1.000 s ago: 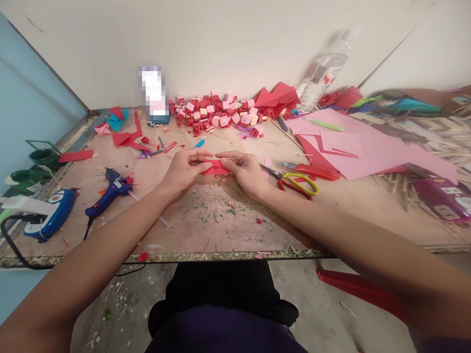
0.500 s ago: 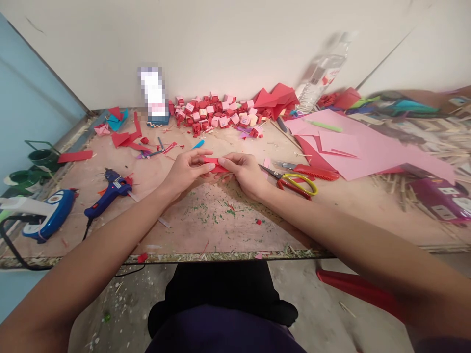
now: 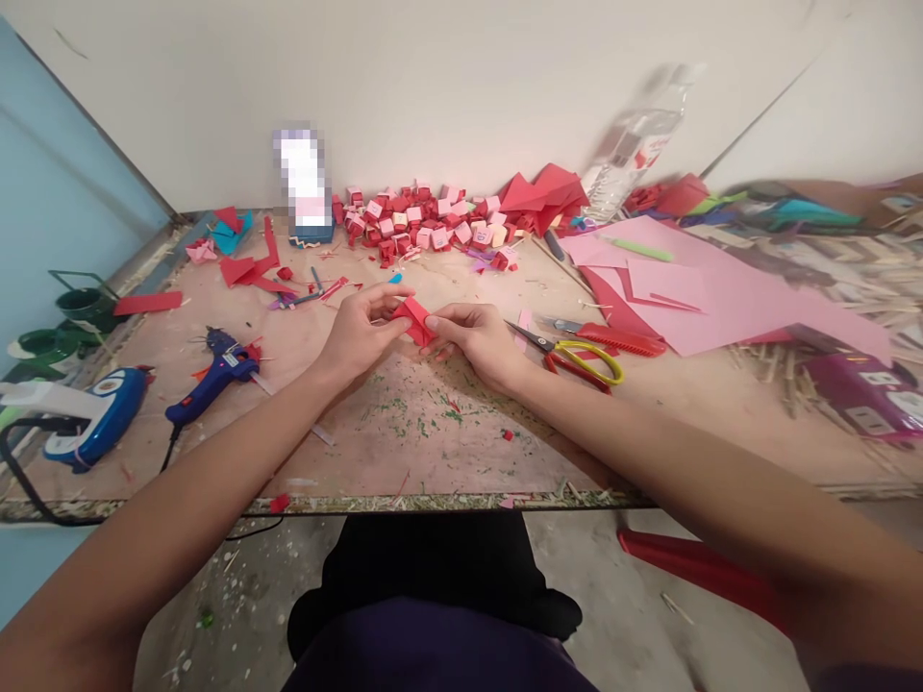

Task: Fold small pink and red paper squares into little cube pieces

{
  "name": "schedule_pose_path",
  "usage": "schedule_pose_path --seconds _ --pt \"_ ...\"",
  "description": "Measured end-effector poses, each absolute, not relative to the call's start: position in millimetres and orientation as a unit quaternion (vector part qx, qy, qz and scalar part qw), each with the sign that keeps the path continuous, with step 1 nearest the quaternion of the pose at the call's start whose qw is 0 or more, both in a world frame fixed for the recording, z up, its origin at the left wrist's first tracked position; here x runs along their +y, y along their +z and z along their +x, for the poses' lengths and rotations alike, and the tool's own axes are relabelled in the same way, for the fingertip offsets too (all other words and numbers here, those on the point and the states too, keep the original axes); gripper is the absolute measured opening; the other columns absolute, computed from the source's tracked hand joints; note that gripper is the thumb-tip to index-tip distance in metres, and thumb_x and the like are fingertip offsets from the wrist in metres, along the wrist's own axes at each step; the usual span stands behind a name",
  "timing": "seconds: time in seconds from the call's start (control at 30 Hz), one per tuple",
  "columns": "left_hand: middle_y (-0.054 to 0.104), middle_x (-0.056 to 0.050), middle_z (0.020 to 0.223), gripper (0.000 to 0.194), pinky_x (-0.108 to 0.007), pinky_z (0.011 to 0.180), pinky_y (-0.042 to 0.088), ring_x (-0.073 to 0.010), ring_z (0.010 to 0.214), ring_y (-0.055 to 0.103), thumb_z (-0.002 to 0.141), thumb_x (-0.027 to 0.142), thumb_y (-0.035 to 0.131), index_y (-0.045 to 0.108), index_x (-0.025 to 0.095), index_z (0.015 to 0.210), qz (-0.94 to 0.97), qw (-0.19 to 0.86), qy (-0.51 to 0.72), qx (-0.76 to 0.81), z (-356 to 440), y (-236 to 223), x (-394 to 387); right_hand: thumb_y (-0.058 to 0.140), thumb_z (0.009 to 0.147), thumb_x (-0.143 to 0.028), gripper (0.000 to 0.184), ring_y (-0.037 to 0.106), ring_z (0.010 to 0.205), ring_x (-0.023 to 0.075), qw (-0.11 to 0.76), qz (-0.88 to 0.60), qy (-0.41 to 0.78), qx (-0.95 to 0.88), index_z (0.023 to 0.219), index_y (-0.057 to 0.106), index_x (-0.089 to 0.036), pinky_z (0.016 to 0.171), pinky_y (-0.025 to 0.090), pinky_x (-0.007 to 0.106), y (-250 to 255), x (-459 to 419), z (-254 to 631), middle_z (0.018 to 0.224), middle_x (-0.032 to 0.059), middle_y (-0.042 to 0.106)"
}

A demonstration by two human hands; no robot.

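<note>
Between my two hands is a small folded piece of red paper [image 3: 414, 319], held just above the middle of the table. My left hand [image 3: 366, 332] pinches its left side between thumb and fingers. On the other side my right hand [image 3: 470, 338] grips the right edge, thumb on top. Some of the paper is hidden behind the fingertips. Scissors [image 3: 569, 358] with yellow and red handles lie right of my right hand, beside a red utility knife [image 3: 612, 334]. Behind my hands a heap of small red and pink paper cubes [image 3: 425, 221] rests against the wall.
A blue glue gun [image 3: 223, 377] and a blue-and-white power strip [image 3: 101, 413] lie at the left. Pink paper sheets [image 3: 750, 298] cover the right side, with a plastic bottle [image 3: 635, 144] behind. A phone [image 3: 301, 178] stands at the back. Scraps litter the table [image 3: 433, 452].
The red paper has turned from a flat, level strip to a tilted piece showing more of its folded face. Both hands stay in nearly the same place.
</note>
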State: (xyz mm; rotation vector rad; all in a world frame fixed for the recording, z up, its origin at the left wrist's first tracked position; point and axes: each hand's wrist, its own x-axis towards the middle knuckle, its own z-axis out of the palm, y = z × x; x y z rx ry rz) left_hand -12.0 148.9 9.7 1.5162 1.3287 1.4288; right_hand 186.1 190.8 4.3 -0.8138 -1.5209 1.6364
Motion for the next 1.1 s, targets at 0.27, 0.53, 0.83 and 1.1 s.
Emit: schedule_pose_path --seconds 0.27,0.53,0.83,1.1 --pt "0.08 -0.005 0.095 0.039 -0.034 0.085 0.059 -0.0196 0.087 0.074 0.074 0.03 0.086 0.079 0.017 0.11 0.568 0.372 0.554 0.481 -11.6 16.3 145.4 0.086 0.086 -0.039 0.021 0.078 0.072 0.0184 0.318 -0.318 0.621 -0.642 0.084 0.083 -0.018 0.063 0.057 0.027 8.0 190.2 188.3 0.085 0.0099 0.085" --pt "0.082 -0.006 0.096 0.04 -0.036 0.088 0.062 -0.0206 0.088 0.077 0.077 0.029 0.086 0.079 0.018 0.115 0.59 0.367 0.535 0.48 -12.7 15.9 145.6 0.094 0.079 -0.044 0.027 0.074 0.073 0.0188 0.353 -0.319 0.623 -0.621 0.088 0.085 -0.02 0.061 0.059 0.028 7.6 190.3 188.1 0.084 0.0059 0.082" --pt "0.085 -0.007 0.099 0.041 -0.036 0.087 0.063 -0.02 0.086 0.077 0.076 0.028 0.086 0.081 0.017 0.115 0.611 0.361 0.524 0.472 -10.8 17.4 143.5 0.096 0.075 -0.039 0.023 0.069 0.071 0.0163 0.398 -0.315 0.634 -0.584 0.087 0.087 -0.022 0.06 0.058 0.027 3.9 193.2 187.7 0.085 0.0034 0.08" --pt "0.085 -0.008 0.102 0.038 -0.032 0.084 0.061 -0.0189 0.087 0.077 0.079 0.022 0.081 0.08 0.017 0.116 0.617 0.355 0.515 0.478 -8.5 17.7 140.0 0.098 0.072 -0.036 0.021 0.067 0.067 0.015 0.402 -0.312 0.625 -0.592 0.082 0.086 -0.022 0.06 0.057 0.027 3.4 193.0 187.7 0.077 0.0026 0.078"
